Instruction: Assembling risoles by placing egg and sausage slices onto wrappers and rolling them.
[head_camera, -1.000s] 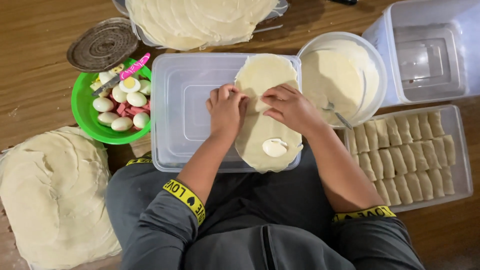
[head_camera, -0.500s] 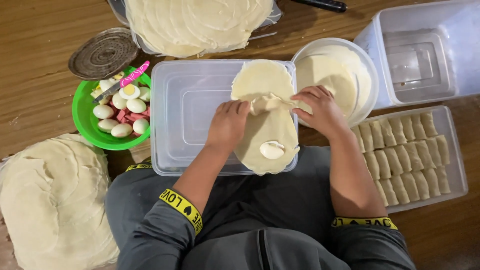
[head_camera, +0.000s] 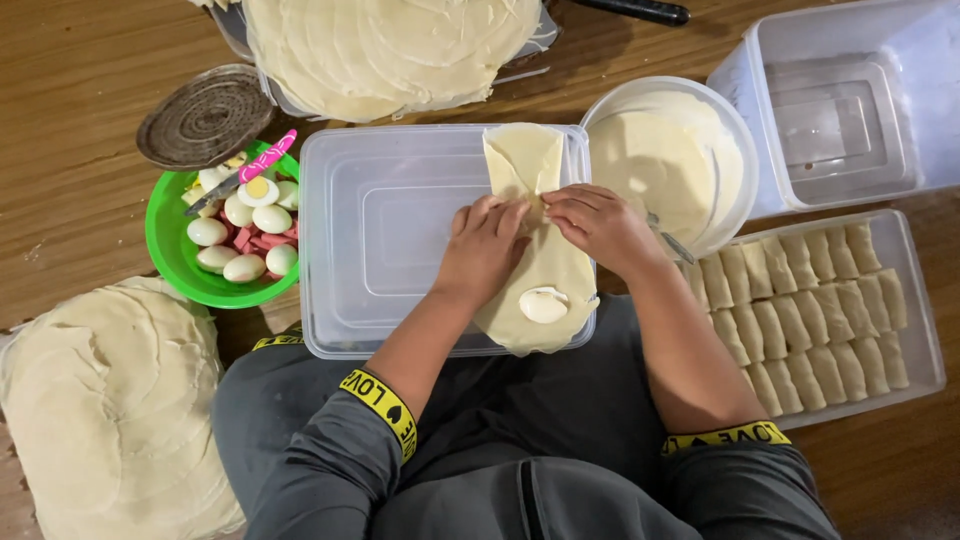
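Pale cream wrapper (head_camera: 540, 265) under the fingers; left of them clear lid (head_camera: 390, 240), green bowl (head_camera: 180, 250), pink-handled knife (head_camera: 262, 160); right, white bowl (head_camera: 735, 130); brown wooden table (head_camera: 70, 130).

Hands: two, left hand (head_camera: 487, 250) and right hand (head_camera: 598, 225)
Wrapper stacks: two (head_camera: 390, 50) (head_camera: 105, 400)
Bowls: two, green bowl (head_camera: 175, 255) and white bowl (head_camera: 735, 130)
Roll rows, right tray: two (head_camera: 810, 300)

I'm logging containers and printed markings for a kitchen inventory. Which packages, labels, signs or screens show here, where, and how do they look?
No signs or screens.
Clear lid: centre, rectangular, under the wrapper.
Clear tub: top right, rectangular, with nothing in it.
Clear tray: right, holds rows of pale rolls.
White bowl: round, right of the lid, pale batter.
Green bowl: left, round, halved eggs.
Yellow printed bands: on both grey sleeve cuffs.
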